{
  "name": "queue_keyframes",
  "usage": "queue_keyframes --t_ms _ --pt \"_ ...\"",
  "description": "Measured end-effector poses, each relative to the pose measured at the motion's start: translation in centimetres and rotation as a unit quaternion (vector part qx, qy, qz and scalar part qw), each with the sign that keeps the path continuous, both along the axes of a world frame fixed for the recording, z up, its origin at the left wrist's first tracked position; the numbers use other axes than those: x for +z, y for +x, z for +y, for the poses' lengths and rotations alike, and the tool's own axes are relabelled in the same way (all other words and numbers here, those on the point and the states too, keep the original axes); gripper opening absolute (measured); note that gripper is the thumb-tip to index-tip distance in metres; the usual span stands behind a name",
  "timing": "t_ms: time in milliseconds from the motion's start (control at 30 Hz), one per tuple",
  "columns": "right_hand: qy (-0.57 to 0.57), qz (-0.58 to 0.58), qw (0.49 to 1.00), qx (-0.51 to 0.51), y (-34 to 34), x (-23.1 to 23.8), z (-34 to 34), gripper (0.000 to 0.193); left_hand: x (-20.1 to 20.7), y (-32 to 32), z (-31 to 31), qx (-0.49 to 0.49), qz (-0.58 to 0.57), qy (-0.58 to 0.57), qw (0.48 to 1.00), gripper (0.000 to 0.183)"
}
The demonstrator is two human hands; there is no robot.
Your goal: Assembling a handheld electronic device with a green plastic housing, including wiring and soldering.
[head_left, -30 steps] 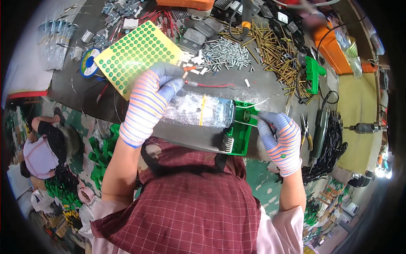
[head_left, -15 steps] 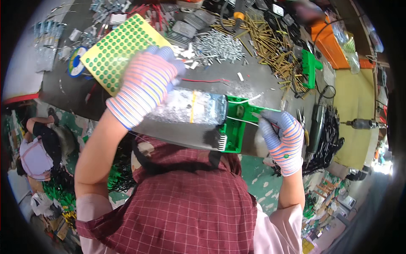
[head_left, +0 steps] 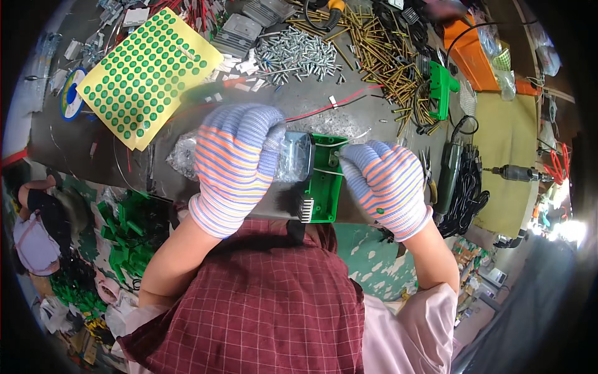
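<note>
Green case lies at the table's near edge; the clear pack meets its left side. The hands stay apart from each other: the left hand curls over the pack, the right hand bends its fingers beside the case. Whether either grips, I cannot tell. Farther lie a red wire and screws.

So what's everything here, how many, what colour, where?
Sticker sheet: one, yellow with green dots, back left.
Spool: one, blue and white, left.
Ribbed blocks: several, grey, back.
Screws: a pile, silver, back middle.
Rods: a pile, brassy, beside screws.
Bin: one, orange, back right.
Tool-like part: one, green, beside rods.
Drill: one, grey, right.
Other clutter: uncountable, mixed colours, around.
Open casing: one, green, front middle.
Wrapped pack: one, clear, left of casing.
Person: one, pale top, far left.
Left fingers: one hand, striped glove, over pack.
Right fingers: one hand, striped glove, beside casing.
</note>
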State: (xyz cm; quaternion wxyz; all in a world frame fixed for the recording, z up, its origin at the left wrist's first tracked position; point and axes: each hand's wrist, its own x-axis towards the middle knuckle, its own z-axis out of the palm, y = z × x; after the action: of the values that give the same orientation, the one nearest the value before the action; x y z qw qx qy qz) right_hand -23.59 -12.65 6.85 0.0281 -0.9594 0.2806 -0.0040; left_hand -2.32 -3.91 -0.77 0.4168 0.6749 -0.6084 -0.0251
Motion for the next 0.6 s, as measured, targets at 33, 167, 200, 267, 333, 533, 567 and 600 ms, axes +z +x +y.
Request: queue_keyframes --t_ms 33,167,200,267,333,533,567,600 --pt "-0.006 0.004 1.0 0.0 0.2 -0.2 0.1 0.014 -0.2 -0.3 0.2 0.001 0.005 0.002 1.0 0.015" --pt "0.055 -0.031 0.997 -0.037 1.4 -0.7 -0.1 0.013 -0.8 -0.1 0.3 0.025 -0.047 0.026 0.998 0.017" --pt "0.056 -0.026 0.997 -0.036 1.3 -0.9 -0.2 0.013 -0.7 -0.2 0.2 0.02 -0.047 0.031 0.998 0.017" --pt "0.159 -0.07 0.978 -0.113 1.3 -1.4 -0.4 0.014 -0.6 0.0 -0.2 0.014 -0.042 0.022 0.999 0.016" --pt "0.201 -0.066 0.966 -0.146 1.4 -1.0 -0.4 0.013 -0.4 0.0 -0.3 0.007 -0.039 0.014 0.999 0.016" --pt "0.267 -0.009 0.949 -0.166 2.1 -0.2 -1.4 0.02 -0.2 0.3 -0.2 -0.003 -0.031 -0.002 0.999 0.017" --pt "0.259 -0.011 0.951 -0.166 1.9 0.4 -1.3 0.02 0.0 0.5 -0.2 -0.004 -0.032 -0.011 0.999 0.017" --pt "0.206 -0.002 0.97 -0.13 1.5 0.8 -1.3 0.019 -0.1 0.5 0.0 -0.025 0.011 -0.033 0.999 0.017"
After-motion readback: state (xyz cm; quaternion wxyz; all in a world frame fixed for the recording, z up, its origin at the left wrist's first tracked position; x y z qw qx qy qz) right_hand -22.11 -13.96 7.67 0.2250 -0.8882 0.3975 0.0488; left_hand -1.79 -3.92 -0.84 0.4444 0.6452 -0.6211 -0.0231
